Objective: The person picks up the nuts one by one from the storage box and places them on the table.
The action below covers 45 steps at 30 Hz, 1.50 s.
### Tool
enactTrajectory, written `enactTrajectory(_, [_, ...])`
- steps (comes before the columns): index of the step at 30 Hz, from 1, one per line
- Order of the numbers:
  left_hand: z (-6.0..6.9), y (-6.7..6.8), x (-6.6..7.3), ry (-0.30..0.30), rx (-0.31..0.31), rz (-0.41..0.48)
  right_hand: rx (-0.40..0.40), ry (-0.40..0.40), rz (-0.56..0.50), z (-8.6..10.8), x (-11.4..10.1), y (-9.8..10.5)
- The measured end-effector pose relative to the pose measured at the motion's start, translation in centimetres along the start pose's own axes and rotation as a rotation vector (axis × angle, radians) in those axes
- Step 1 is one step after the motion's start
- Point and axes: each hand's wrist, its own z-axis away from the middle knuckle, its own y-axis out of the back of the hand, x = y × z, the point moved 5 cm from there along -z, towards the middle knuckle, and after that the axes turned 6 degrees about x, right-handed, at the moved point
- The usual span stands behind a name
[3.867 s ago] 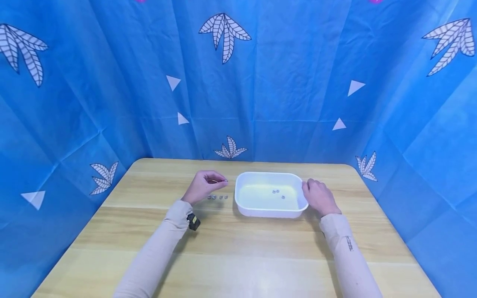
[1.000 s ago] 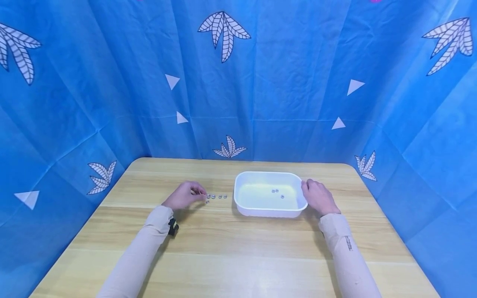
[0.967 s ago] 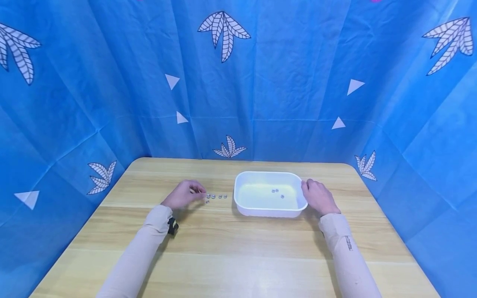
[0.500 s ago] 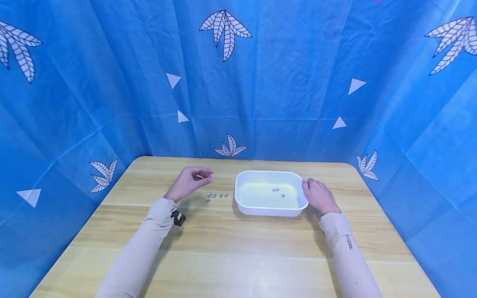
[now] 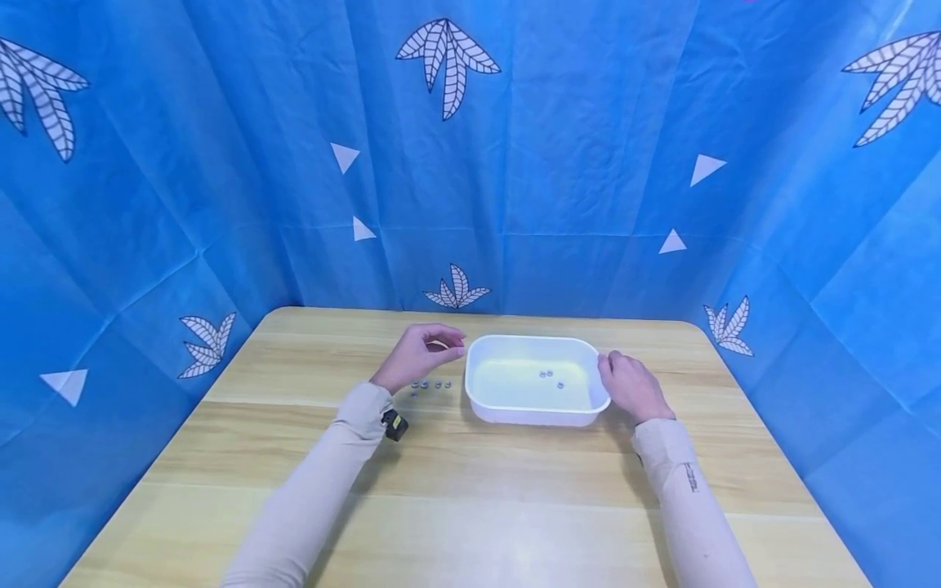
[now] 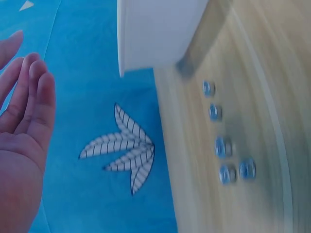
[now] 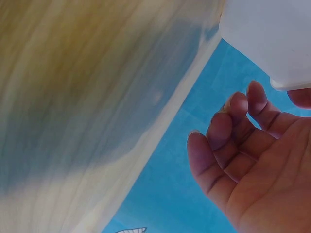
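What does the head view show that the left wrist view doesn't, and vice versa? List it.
Only head: the right hand at the rim of the white tub, and three nut-like metal pieces inside it.
Only left wrist: the left hand with its palm facing the camera.
Both: that hand, the tub, five more pieces on the wooden table, leaf-printed blue curtain.
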Motion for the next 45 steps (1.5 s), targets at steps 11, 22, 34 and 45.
enactTrajectory(11, [-1.4, -4.3, 0.4, -0.02, -0.009, -0.018, -0.007, -0.018, -0.001, 0.0, 0.0, -0.1])
enactTrajectory(22, [-1.6, -7.6, 0.3, -0.015, -0.054, -0.09, -0.002, -0.029, -0.002, 0.5, 0.2, -0.9])
enactTrajectory(34, [-2.0, -10.3, 0.6, -0.051, -0.095, -0.152, 0.021, -0.028, -0.011, 0.8, 0.0, -0.9])
enactTrajectory(45, [-3.2, -12.0, 1.2, -0.109, -0.099, -0.157, 0.062, -0.009, 0.004, 0.1, 0.0, -0.2])
